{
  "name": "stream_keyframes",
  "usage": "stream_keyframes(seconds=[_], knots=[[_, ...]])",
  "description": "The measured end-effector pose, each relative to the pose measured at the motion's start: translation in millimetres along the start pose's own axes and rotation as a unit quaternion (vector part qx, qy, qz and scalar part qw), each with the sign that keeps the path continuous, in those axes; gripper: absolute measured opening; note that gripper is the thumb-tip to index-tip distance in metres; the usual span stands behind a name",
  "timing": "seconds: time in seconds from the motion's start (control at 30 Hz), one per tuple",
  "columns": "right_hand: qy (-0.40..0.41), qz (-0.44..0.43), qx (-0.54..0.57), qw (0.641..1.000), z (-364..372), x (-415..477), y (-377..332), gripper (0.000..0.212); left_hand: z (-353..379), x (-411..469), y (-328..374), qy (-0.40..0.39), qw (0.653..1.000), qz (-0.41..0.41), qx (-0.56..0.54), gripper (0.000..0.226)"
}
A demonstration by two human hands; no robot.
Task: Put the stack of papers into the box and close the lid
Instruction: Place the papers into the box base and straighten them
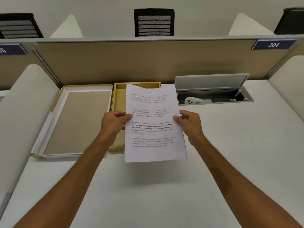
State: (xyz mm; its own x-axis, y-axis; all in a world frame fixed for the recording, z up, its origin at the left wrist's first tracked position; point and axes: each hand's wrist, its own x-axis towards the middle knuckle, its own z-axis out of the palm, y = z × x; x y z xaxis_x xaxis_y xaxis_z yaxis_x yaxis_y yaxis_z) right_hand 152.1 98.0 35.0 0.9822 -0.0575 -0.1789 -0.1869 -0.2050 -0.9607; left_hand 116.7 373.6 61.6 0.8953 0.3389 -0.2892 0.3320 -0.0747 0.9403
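While lid (77,120) lies beside open box (118,97), stack of papers (153,122) hangs over box — left hand (113,123), right hand (190,123) each grip clenched on side edge at mid-height.

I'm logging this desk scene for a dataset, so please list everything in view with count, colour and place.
stack of papers: one, white with printed text, held over the box
box: one, yellow, open, middle of the desk at the back
lid: one, yellow with white rim, lying inside-up left of the box
desk: one, white
cable tray: one, grey, flap open, right of the box
partition: one, tan, behind the desk
sign: one, blue, reads 304, top right
chairs: three, black, beyond the partition
hands: two, left hand and right hand gripping the paper's side edges
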Motion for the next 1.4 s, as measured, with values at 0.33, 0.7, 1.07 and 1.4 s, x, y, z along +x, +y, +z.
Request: stream_keyframes(seconds=[0.33, 0.7, 1.07, 1.4], knots=[[-0.005, 0.022, -0.098, 0.995, 76, 96, -8, 0.025, -19, 111, -5, -0.011, 0.990, -0.051, 0.133, 0.018], [0.004, 0.040, -0.204, 0.978, 122, 130, 30, 0.026, -8, 170, -36, -0.010, 0.951, -0.061, 0.303, 0.023], [-0.013, 0.055, -0.294, 0.954, 128, 134, 29, 0.020, 0, 171, -36, -0.018, 0.919, -0.053, 0.391, 0.036], [-0.005, 0.126, -0.269, 0.955, 137, 127, 18, 0.022, 16, 165, -40, -0.082, 0.930, -0.100, 0.343, 0.081]])
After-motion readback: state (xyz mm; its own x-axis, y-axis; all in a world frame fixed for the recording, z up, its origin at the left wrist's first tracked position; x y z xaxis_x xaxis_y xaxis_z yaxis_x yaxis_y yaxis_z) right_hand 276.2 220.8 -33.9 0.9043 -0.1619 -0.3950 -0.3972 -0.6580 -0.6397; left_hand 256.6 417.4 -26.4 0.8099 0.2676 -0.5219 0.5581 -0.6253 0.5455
